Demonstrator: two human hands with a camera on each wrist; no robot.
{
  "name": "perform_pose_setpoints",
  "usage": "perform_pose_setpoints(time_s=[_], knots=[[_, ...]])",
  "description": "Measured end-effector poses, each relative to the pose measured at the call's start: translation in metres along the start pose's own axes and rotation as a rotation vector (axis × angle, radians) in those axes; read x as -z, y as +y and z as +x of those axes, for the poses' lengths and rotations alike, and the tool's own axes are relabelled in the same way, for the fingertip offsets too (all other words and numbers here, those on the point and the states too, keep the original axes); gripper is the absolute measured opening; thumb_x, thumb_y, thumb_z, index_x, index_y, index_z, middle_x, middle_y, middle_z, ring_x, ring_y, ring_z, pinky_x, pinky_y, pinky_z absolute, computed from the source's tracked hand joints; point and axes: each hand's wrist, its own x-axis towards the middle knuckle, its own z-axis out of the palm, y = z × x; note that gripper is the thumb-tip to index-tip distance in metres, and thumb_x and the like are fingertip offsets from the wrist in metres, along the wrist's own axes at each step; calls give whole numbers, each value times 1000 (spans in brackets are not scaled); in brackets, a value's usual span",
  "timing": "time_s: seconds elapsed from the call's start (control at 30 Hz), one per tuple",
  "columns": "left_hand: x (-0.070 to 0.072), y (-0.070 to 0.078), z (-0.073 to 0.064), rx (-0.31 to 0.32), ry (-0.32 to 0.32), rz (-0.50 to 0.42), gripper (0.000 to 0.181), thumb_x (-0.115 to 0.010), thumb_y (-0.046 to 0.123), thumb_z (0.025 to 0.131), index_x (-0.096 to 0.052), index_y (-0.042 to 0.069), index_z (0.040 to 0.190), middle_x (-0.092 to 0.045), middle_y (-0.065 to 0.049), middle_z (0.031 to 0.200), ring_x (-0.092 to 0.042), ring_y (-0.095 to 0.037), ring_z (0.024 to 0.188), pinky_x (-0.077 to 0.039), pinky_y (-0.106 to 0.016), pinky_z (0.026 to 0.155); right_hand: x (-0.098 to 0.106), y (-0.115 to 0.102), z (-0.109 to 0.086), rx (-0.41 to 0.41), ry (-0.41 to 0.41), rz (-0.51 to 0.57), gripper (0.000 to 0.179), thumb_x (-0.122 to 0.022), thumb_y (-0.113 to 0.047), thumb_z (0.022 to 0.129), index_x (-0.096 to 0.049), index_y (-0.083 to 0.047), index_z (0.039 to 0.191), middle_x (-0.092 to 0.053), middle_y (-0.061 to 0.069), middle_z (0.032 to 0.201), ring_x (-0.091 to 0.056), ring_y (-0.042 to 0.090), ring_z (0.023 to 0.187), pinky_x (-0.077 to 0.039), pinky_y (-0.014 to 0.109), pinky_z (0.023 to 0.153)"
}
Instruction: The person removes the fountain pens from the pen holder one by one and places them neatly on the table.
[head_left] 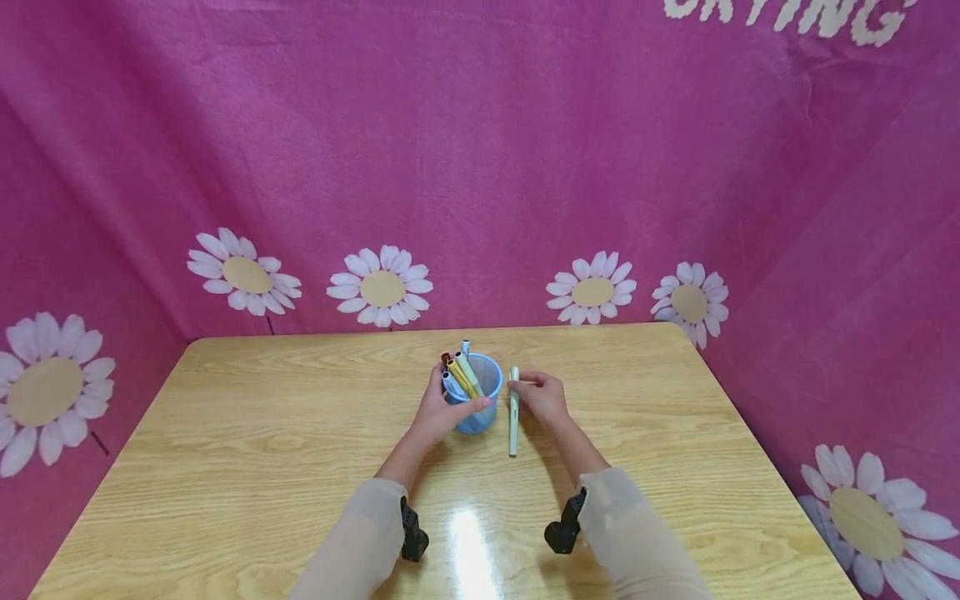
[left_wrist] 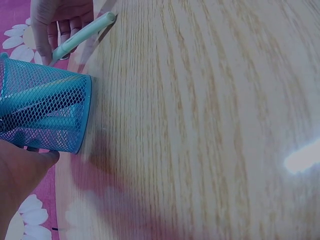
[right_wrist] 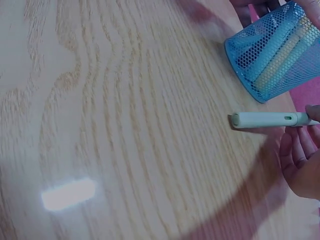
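A blue mesh cup (head_left: 477, 398) (left_wrist: 45, 110) (right_wrist: 272, 52) stands in the middle of the wooden table (head_left: 262, 450). It holds several pens (head_left: 461, 375), yellow, blue and dark red. My left hand (head_left: 442, 408) (left_wrist: 20, 170) grips the cup around its left side. My right hand (head_left: 542, 398) (right_wrist: 300, 160) (left_wrist: 57, 20) pinches the top end of a pale green pen (head_left: 513, 410) (left_wrist: 82, 36) (right_wrist: 270, 119). The pen lies just right of the cup, its far end toward me, tilted a little over the tabletop.
A pink cloth with white daisies (head_left: 382, 287) hangs behind and on both sides of the table. A bright glare spot (head_left: 468, 542) lies near the front edge. Bare wood spreads left and right of the hands.
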Motion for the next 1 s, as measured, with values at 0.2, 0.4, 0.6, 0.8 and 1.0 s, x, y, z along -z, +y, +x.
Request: perform_pose_setpoints(time_s=[0.2, 0.4, 0.6, 0.8, 1.0], knots=[[-1, -6, 4, -12, 9, -8, 97, -78, 23, 76, -15, 11, 149, -26, -19, 151, -24, -37, 140, -25, -53, 112, -4, 7, 0, 33, 56, -27, 33, -71, -13, 80, -65, 3, 108, -62, 0, 67, -54, 5, 52, -45, 18, 49], [-3, -28, 20, -24, 22, -8, 100, -80, 31, 73, -16, 19, 149, -27, -13, 152, -25, -32, 141, -26, -50, 113, -8, 11, 0, 76, 103, -98, 31, -73, -14, 78, -67, 2, 104, -61, 0, 68, -51, 3, 54, -42, 17, 50], [-3, -30, 20, -52, 33, -6, 103, -81, 37, 70, -16, 18, 149, -28, -13, 151, -27, -32, 140, -27, -51, 112, -12, 12, -3, 104, 122, -158, 29, -74, -13, 77, -68, 3, 101, -68, 10, 79, -53, 3, 59, -43, 16, 53], [-3, -30, 19, -53, 40, -5, 105, -82, 37, 69, -17, 18, 149, -28, -13, 151, -27, -31, 140, -27, -49, 112, -14, 14, -5, 100, 146, -235, 29, -75, -16, 77, -69, 0, 100, -66, 7, 79, -52, 7, 63, -42, 16, 54], [-3, -29, 19, -50, 44, -11, 104, -83, 36, 68, -18, 18, 148, -30, -13, 150, -28, -31, 139, -27, -49, 112, -15, 15, -6, 104, 154, -292, 30, -75, -20, 76, -69, -2, 101, -62, 4, 76, -51, 9, 66, -41, 18, 55]])
